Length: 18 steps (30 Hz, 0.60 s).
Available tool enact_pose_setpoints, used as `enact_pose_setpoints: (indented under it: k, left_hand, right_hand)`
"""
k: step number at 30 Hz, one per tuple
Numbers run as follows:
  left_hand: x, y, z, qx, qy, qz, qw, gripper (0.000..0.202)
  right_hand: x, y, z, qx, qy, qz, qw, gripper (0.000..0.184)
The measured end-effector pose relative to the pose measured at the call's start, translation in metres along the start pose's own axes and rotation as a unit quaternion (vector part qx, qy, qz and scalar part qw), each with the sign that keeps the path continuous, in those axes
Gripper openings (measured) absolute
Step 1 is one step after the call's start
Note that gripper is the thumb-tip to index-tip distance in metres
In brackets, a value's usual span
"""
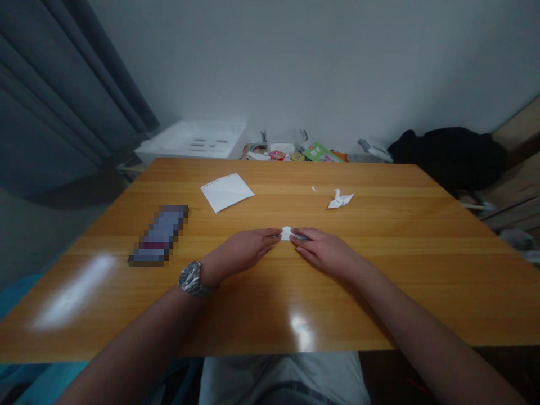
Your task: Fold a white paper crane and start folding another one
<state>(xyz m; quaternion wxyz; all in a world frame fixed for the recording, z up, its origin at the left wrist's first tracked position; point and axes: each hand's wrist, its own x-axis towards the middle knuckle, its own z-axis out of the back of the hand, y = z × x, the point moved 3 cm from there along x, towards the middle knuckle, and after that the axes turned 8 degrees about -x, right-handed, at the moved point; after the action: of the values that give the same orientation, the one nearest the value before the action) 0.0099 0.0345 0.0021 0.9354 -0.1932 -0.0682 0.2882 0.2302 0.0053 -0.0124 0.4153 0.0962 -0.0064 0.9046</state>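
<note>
A small piece of folded white paper (286, 233) with a pointed top lies low over the table in front of me. My left hand (252, 247) has its fingers together on the paper's left edge. From the other side, my right hand (323, 247) holds the right edge, with fingertips covering part of it. The outer parts of the paper are hidden under the fingers. Beyond my right hand stands a white paper crane (340, 199), and a tiny paper scrap (313, 188) lies to its left.
On the wooden table (261, 315), a white sheet (228, 192) with a perforated edge lies back left. A pixelated phone-like object (160, 233) is nearer left. Behind the far edge are a white plastic tray (211, 132), a green booklet (320, 152) and a black cloth-like heap (451, 154).
</note>
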Motion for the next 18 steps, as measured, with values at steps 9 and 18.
enact_pose_setpoints:
  k: [9, 18]
  left_hand:
    - [0.001, -0.004, -0.002, 0.036, -0.002, 0.016, 0.999, 0.042]
    - [0.001, -0.013, -0.006, 0.06, -0.039, 0.008, 0.997, 0.039]
  right_hand:
    - [-0.001, -0.001, -0.002, 0.009, -0.017, 0.009, 1.0, 0.036]
    - [-0.001, 0.0, 0.004, 0.025, -0.014, 0.002, 1.0, 0.033]
